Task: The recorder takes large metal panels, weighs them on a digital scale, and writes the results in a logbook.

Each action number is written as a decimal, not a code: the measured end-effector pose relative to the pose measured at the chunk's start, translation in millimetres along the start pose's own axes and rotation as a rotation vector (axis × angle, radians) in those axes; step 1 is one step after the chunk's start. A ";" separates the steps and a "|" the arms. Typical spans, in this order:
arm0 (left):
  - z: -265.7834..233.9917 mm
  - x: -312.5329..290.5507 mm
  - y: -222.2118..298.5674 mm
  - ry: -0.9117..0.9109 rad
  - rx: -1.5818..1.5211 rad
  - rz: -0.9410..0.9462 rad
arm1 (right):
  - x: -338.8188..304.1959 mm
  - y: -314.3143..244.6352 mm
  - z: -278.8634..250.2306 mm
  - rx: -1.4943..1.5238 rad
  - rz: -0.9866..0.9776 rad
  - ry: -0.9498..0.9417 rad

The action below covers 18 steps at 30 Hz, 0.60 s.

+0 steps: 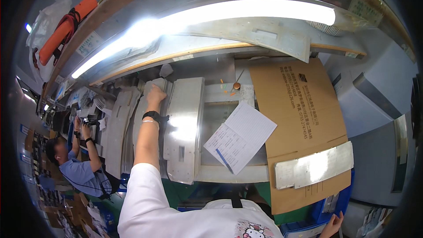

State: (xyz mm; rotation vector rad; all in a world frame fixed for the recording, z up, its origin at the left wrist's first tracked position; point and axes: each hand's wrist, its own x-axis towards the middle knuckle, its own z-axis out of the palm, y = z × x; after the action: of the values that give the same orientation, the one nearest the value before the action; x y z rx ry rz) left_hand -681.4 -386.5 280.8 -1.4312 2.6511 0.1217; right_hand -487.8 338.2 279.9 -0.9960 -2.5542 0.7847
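My left hand (156,93), with a dark watch at its wrist, reaches to the far end of a stack of long flat grey panels (140,123). Its fingers are curled over the end of a panel there. To the right of that arm lies another stack of shiny panels (183,123), the top one with a small rectangular slot. Low at the right, my right hand (332,225) is beside a blue bin (346,196), its fingers apart and holding nothing visible. A single shiny metal panel (315,165) rests on a flattened brown cardboard box (299,101).
An open notebook (240,136) with a blue pen (224,161) lies mid-bench. Behind it is a small round copper-coloured object (237,86). A shelf with a bright tube light (246,11) spans overhead. A co-worker (83,172) in blue handles something at the left.
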 end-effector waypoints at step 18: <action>-9.3 -9.2 -12.5 0.157 -0.174 -0.013 | -5.3 35.6 1.7 -0.075 -0.119 0.013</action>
State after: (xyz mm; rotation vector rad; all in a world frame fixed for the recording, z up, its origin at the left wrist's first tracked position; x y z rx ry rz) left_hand -666.7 -386.9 291.2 -1.5706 2.8174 0.2552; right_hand -465.7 355.7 257.4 -0.8583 -2.6211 0.6521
